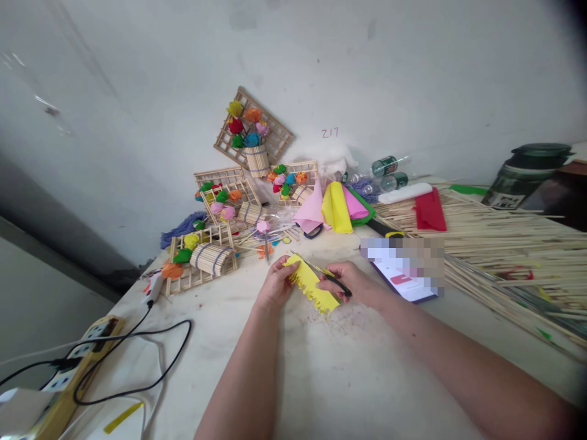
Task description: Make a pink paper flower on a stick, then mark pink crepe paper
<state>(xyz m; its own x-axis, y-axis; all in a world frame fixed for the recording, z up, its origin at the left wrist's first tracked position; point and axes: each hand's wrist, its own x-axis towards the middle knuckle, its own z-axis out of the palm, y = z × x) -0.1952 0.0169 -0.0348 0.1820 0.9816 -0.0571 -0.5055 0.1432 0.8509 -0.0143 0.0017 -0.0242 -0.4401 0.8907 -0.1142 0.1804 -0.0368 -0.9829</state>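
Note:
Between my hands is a strip of yellow crepe paper (312, 284), its lower edge cut into a fringe. My left hand (275, 284) pinches the strip at its upper left end. In my right hand (343, 282) is a pair of scissors (337, 284) with dark handles, the fingers wrapped round the grips. The blades point up and left along the strip's upper edge, near my left fingers. Whether the blades touch the paper I cannot tell. Small scraps are scattered on the table (316, 379) below the strip.
Stick lattices with paper flowers (213, 260) stand at the back left. Coloured paper rolls (338, 208) lie behind my hands. A phone (403, 272), partly blurred, is right of them, before many thin wooden sticks (486, 250). A power strip (87, 348) with cables occupies the left edge.

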